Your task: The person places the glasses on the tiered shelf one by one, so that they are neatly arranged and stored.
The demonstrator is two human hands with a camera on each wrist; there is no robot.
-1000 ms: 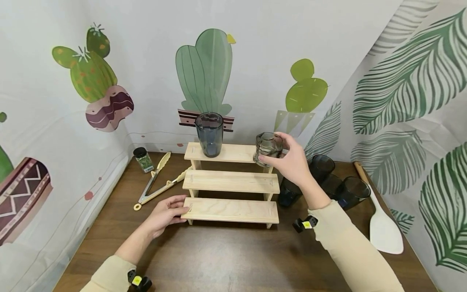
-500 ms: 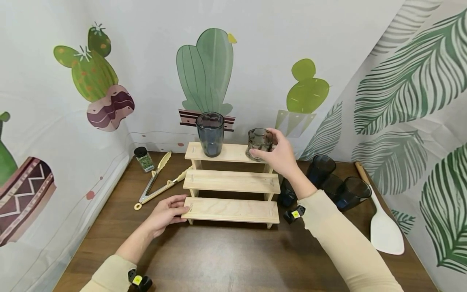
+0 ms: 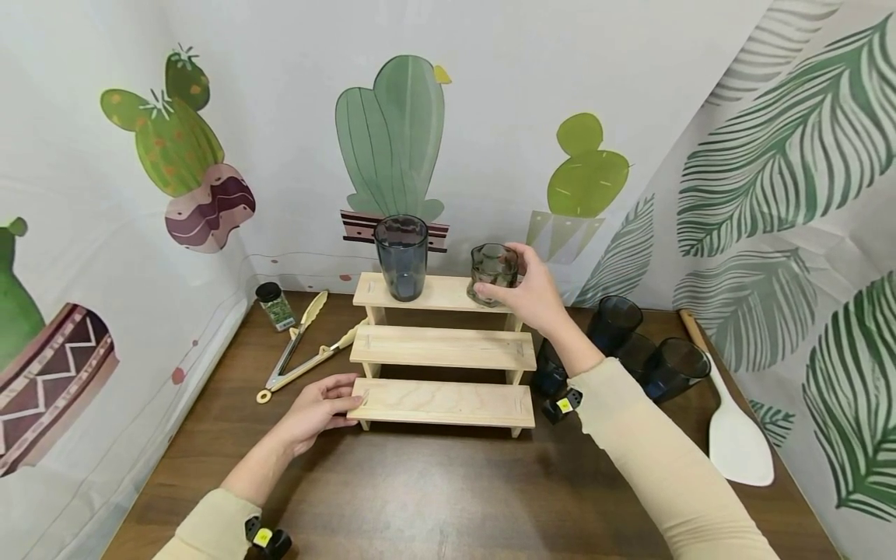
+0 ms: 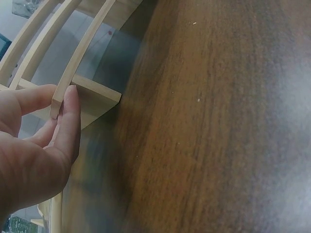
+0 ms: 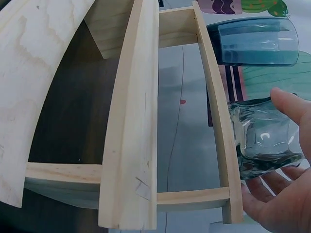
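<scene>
A three-step wooden shelf stands mid-table. My left hand pinches the left end of its lowest step, thumb above and fingers beneath, as the left wrist view confirms on the board. On the right part of the top step sits a short, wavy smoky-grey glass. Around it curl the thumb and fingers of my right hand; the right wrist view shows this glass with its base against the step. A tall blue-grey tumbler stands upright at the left of the same step.
Several dark glasses are grouped right of the shelf, partly behind my right forearm. Beyond them lies a white spatula with a wooden handle. At the left are tongs, spread apart, and a small black-lidded jar. A printed cloth hangs behind.
My right hand has carried the short glass left and set it onto the top step, then shifted it slightly further left. My left hand has kept its grip on the lowest step.
</scene>
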